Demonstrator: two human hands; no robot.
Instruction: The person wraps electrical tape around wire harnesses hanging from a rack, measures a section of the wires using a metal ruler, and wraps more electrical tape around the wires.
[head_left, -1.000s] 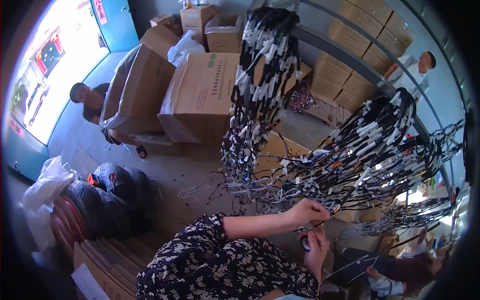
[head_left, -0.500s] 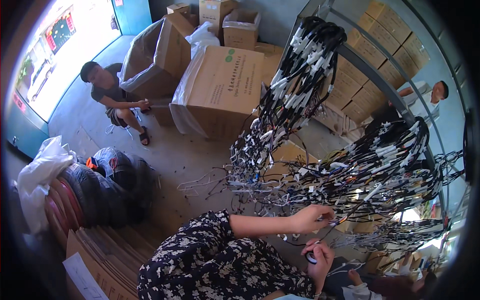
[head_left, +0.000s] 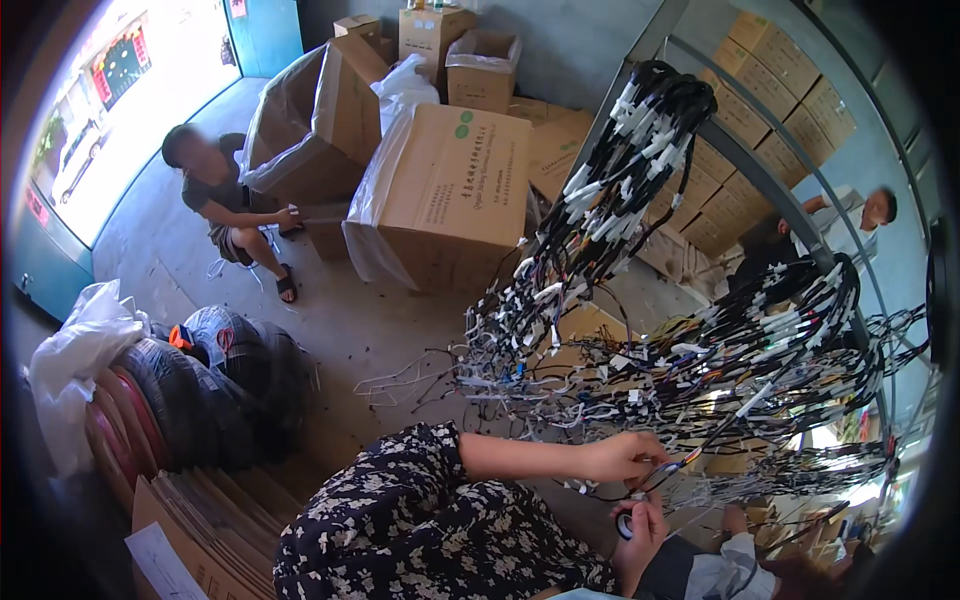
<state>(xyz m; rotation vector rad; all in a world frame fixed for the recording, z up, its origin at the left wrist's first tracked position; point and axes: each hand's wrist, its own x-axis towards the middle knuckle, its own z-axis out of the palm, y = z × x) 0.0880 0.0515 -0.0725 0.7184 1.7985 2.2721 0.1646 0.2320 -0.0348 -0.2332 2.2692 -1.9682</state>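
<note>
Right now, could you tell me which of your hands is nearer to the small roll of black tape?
Right. The right hand holds the tape roll in its fingers; the left hand is just above it, pinching wires of the hanging bundle.

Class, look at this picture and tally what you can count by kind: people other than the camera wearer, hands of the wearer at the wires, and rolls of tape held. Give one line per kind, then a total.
Other people: 2
Wearer's hands at the wires, left hand and right hand: 2
Roll of tape in the right hand: 1
Total: 5

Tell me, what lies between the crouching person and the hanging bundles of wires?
In the head view, a large cardboard box with clear plastic hanging off it stands on the concrete floor between the crouching person and the wire bundles.
</note>
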